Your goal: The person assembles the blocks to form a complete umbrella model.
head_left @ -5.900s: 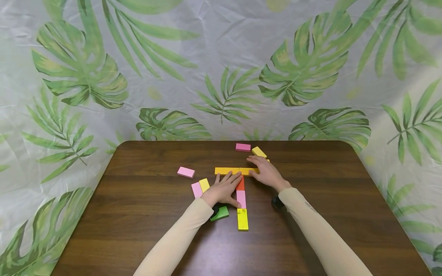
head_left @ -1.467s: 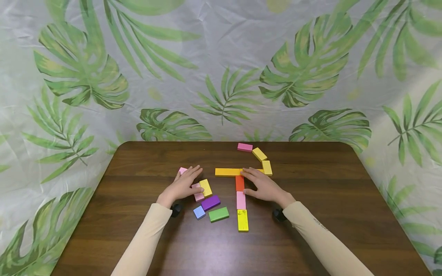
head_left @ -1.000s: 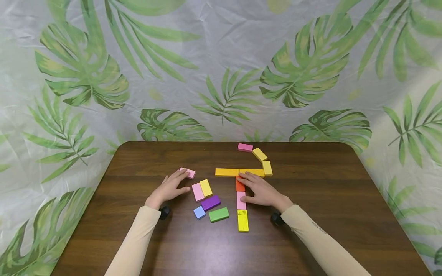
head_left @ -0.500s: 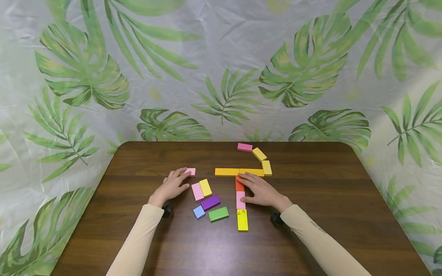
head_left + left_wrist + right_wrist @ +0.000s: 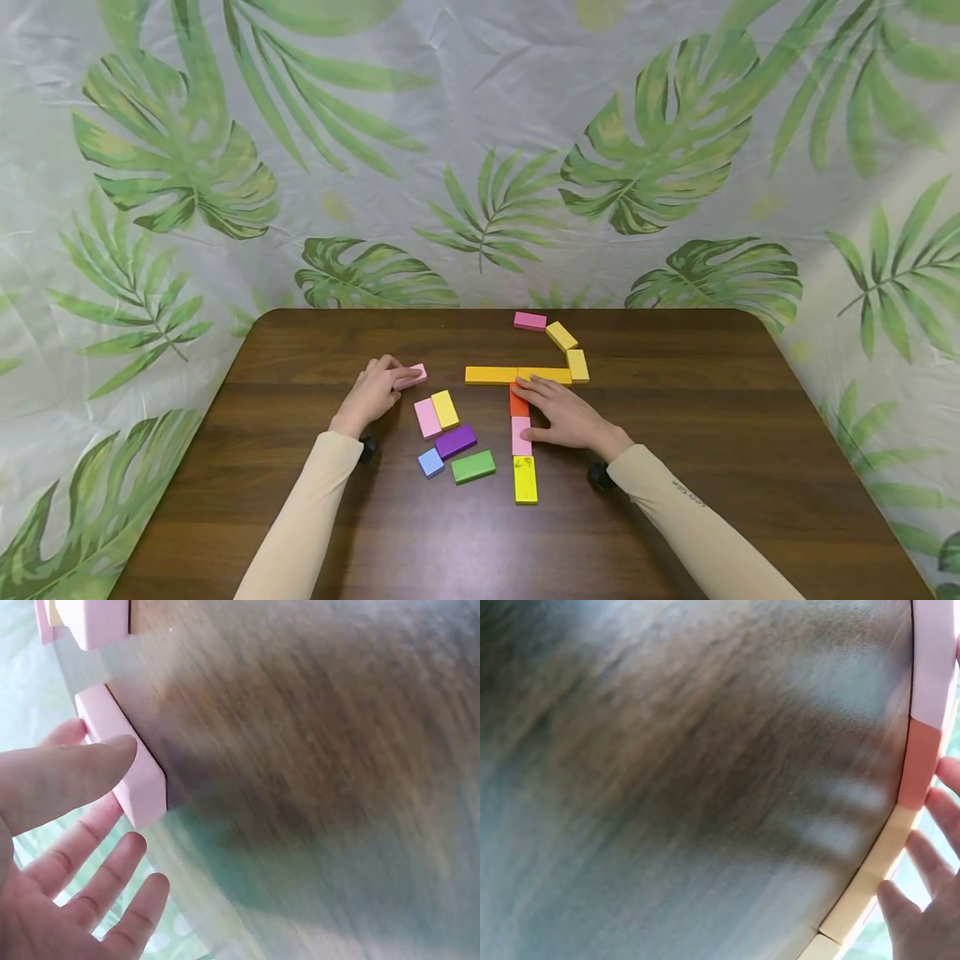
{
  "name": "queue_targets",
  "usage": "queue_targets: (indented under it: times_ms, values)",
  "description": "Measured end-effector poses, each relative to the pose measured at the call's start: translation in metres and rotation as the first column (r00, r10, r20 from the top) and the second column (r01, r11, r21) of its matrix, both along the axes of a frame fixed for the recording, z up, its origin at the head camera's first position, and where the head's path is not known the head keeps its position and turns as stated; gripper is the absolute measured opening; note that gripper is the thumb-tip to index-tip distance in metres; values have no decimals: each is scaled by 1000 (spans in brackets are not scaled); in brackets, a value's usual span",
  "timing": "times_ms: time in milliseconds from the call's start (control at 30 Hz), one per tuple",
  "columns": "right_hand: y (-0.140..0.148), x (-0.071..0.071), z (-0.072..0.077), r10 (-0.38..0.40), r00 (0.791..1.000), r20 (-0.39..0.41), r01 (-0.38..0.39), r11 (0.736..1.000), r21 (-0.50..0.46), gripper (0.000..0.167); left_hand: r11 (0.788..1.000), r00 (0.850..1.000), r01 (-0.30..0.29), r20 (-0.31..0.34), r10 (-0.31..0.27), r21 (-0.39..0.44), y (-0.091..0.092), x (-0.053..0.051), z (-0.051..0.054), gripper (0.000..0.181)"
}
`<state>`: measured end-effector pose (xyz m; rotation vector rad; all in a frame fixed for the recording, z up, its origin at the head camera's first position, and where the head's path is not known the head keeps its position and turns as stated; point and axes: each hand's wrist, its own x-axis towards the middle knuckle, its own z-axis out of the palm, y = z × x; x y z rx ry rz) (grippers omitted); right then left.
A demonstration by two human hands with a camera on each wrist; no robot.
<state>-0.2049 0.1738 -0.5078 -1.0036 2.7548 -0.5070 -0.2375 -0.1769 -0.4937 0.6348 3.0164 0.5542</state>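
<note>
My left hand (image 5: 369, 392) pinches a light pink block (image 5: 412, 377) between thumb and fingers; the left wrist view has the thumb on the pink block (image 5: 124, 754) and other fingers spread below. My right hand (image 5: 567, 415) lies with spread fingers over the red block (image 5: 518, 402) and the pink block (image 5: 521, 436) under it. In the right wrist view fingers of the right hand (image 5: 930, 900) touch the edges of the red block (image 5: 919, 763) and the orange block (image 5: 874, 874). Two orange blocks (image 5: 491, 376) form a bar above the red one, and a bright yellow block (image 5: 525, 480) ends the column.
Left of the column lie a pink block (image 5: 427, 418) beside a yellow one (image 5: 446, 409), a purple block (image 5: 455, 442), a blue block (image 5: 431, 462) and a green block (image 5: 473, 467). Yellow blocks (image 5: 561, 336) and a dark pink block (image 5: 530, 321) curve above the bar's right end.
The left hand has moved from the yellow and pink pair to the separate pink block, now pinches it and has turned it slightly. My right hand has shifted from the orange bar down onto the column.
</note>
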Motion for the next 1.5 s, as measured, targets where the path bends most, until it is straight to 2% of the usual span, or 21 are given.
queue_targets:
  times_ms: [233, 400, 633, 767, 933, 1300, 1500]
  values:
    - [0, 0, 0, -2, 1000, 6, 3, 1000, -6, 76, 1000, 1000, -5, -19, 5, 10, 4, -4, -4, 41]
    - [1, 0, 0, 2, 1000, 2, -2, 1000, 4, 77, 999, 1000, 1, -30, 0, 48, 6, -6, -5, 39]
    - [1, 0, 1, 11, 1000, -7, -10, 1000, 12, 78, 994, 999, -4, -46, 9, 107, 14, -13, -1, 40]
    - [0, 0, 3, 11, 1000, -6, -11, 1000, 10, 77, 991, 999, 2, -42, 3, 134, 24, -18, 3, 40]
    - [0, 0, 3, 20, 1000, -14, -20, 1000, 10, 78, 987, 1000, -9, -1, 9, 159, 38, -25, 6, 43]
    - [1, -1, 1, 9, 1000, -1, -9, 1000, 25, 79, 989, 1000, 6, 3, -6, 148, 64, -44, 4, 45]
    - [2, -1, 1, 5, 1000, 7, -5, 1000, 23, 79, 995, 1000, -3, 25, 0, 104, 78, -53, 5, 45]
